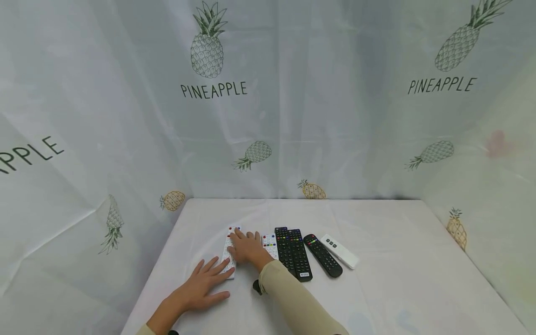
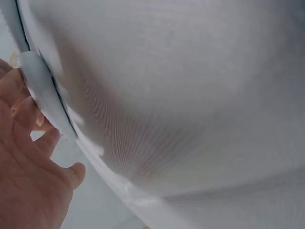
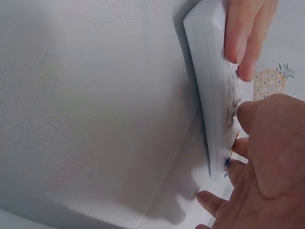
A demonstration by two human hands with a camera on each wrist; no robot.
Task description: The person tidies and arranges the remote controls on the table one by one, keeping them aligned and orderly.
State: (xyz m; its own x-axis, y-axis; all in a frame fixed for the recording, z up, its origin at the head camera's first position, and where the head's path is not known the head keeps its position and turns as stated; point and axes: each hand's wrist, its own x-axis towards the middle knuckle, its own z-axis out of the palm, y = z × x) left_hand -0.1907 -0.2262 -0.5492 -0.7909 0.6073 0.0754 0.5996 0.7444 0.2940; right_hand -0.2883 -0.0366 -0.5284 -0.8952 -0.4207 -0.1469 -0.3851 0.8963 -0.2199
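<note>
A white remote control [image 1: 227, 245] with small coloured buttons lies lengthwise on the left part of the table. My left hand [image 1: 203, 286] rests over its near end, fingers spread and straight. Farther up, the fingers of my right hand [image 1: 249, 251] touch the button face and cover part of it. In the right wrist view the white side of the remote [image 3: 207, 76] faces the camera, with left fingertips [image 3: 238, 40] on its upper end and right fingertips on the buttons. The left wrist view shows the end of the remote [image 2: 43, 78] beside the left fingers.
Right of the hands lie another white remote [image 1: 270, 245], two long black remotes [image 1: 284, 251] [image 1: 300, 256] side by side, a rounded black remote [image 1: 322, 256] and a slim white remote [image 1: 340, 251]. A pineapple-print curtain [image 1: 310, 121] hangs behind the white-covered table [image 1: 402, 274].
</note>
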